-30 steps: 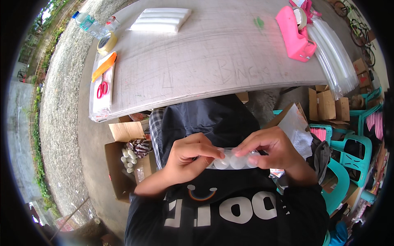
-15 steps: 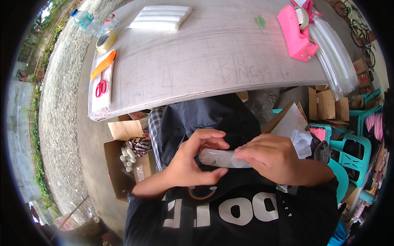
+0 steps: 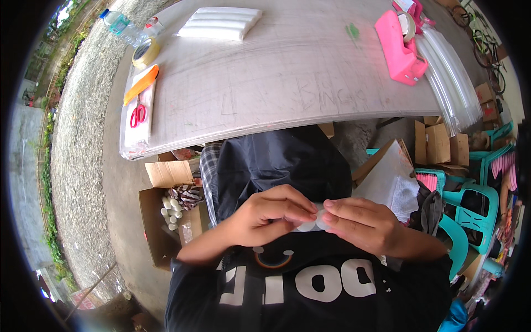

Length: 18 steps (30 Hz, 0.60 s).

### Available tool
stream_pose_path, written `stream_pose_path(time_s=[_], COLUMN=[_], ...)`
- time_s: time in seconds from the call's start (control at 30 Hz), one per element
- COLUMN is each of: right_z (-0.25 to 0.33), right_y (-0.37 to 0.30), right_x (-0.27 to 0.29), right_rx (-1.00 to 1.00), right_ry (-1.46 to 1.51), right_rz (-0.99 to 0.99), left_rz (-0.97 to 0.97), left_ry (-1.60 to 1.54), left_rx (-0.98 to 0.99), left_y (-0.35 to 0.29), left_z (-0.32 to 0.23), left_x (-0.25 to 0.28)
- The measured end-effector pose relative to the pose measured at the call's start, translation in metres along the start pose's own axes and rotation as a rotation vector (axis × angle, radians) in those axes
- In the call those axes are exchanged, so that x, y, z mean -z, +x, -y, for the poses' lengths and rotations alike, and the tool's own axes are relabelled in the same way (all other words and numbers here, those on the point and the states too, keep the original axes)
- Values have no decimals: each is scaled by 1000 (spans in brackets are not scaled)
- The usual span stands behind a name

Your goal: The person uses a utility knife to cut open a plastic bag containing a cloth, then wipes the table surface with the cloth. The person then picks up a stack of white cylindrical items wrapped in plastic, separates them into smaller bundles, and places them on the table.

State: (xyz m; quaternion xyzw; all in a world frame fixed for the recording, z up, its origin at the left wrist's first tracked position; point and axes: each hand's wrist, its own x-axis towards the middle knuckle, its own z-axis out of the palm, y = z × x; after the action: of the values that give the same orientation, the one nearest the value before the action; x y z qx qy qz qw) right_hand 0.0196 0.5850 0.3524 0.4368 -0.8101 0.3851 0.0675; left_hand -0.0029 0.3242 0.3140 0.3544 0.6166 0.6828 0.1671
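Note:
Above my lap, close to my shirt, a small translucent plastic pack of round whitish pieces (image 3: pixel 307 226) is held between my two hands. My left hand (image 3: pixel 271 216) is closed round its left part, fingers curled over and hiding most of it. On the other end my right hand (image 3: pixel 365 224) is closed, its fingers pressed together over the edge. The fingertips of both hands nearly meet at the top of the pack. What exactly the round pieces are cannot be made out.
Ahead is a grey table (image 3: pixel 249 83) bearing clear sleeves (image 3: pixel 221 23), a pink tape dispenser (image 3: pixel 399 50), a tape roll (image 3: pixel 146 52), red scissors (image 3: pixel 138 115) and a bottle (image 3: pixel 119 25). A cardboard box (image 3: pixel 157 238) with white rolls stands left; teal chairs (image 3: pixel 475 213) are at right.
My left hand, spread apart at the pack's left end before, has closed round it and moved right toward my right hand. Less of the pack shows now.

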Motion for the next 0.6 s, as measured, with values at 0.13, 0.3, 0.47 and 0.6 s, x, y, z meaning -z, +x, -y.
stream_pose_path(time_s=[0.13,0.3,0.47,0.6], right_z=[-7,-25,-126,-261], right_y=[-8,1,33,32], right_x=[-2,12,79,152], right_rx=[22,100,-509,-738], right_ry=[-36,3,-40,-317], right_rz=[-54,-97,-749,-915], left_rz=[90,-87,-344,-449], left_ry=[183,434,494,684], left_rx=[-99,-194,-302,-459], left_y=[5,2,16,39], left_z=[-7,0,-34,-47], left_x=[5,-10,0,13])
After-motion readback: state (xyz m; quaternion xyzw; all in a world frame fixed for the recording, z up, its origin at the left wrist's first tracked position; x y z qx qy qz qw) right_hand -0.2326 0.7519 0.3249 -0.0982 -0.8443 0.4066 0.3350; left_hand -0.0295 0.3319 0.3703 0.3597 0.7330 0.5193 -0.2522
